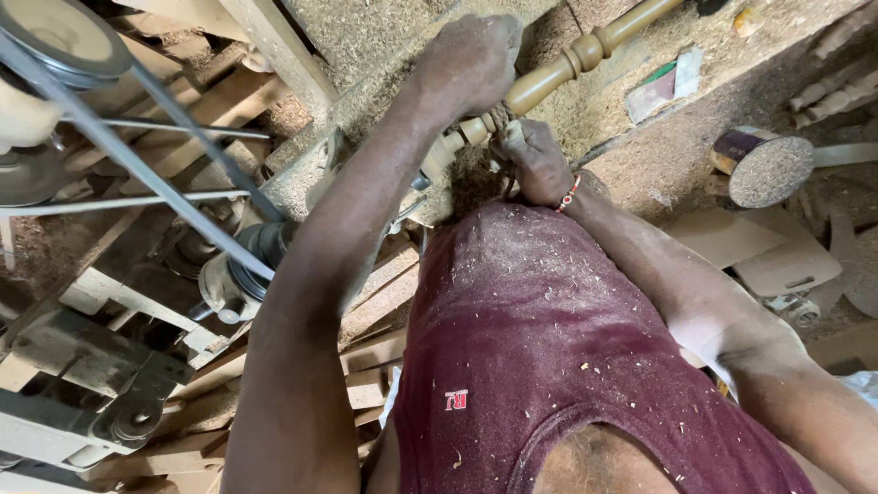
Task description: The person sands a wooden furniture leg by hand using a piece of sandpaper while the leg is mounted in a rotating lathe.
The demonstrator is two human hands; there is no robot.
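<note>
Our left hand (471, 59) rests fisted over the pale turned wooden spindle (549, 78), which lies across the sawdust-covered worktop (631, 155). Our right hand (535, 165) sits just below the spindle, grip closed, contents not discernible. A grey drive belt (137, 155) runs at left.

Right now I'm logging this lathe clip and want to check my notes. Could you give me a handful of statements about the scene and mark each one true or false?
1. The left hand rests over the turned wooden spindle. True.
2. The right hand wears a beaded band at the wrist. True.
3. The shirt is bright yellow. False: it is dark maroon, flecked with wood chips.
4. A drive belt runs down to a pulley at the left. True.
5. The bench is swept clean. False: sawdust covers it.
</note>
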